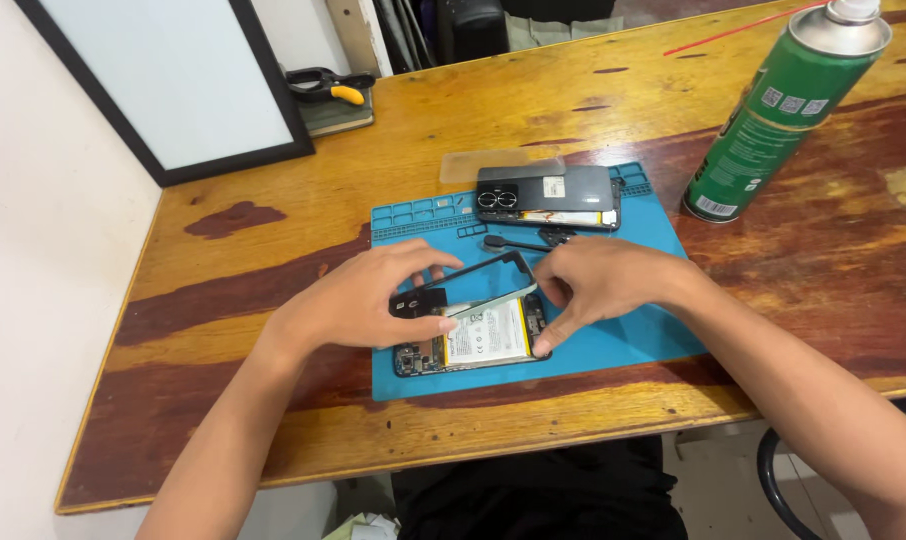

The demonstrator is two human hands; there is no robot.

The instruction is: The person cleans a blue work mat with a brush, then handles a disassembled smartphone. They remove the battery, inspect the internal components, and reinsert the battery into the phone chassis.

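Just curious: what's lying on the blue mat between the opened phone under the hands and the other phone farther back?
In the head view, a thin black tool lies on the blue mat between them.

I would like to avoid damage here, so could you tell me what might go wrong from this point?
1. The thin frame, held half-lifted by the left hand and right hand, might bend or snap if twisted.
2. Fingers press near the exposed battery; a slip could dent it.
3. The spray can stands close enough to be knocked over.
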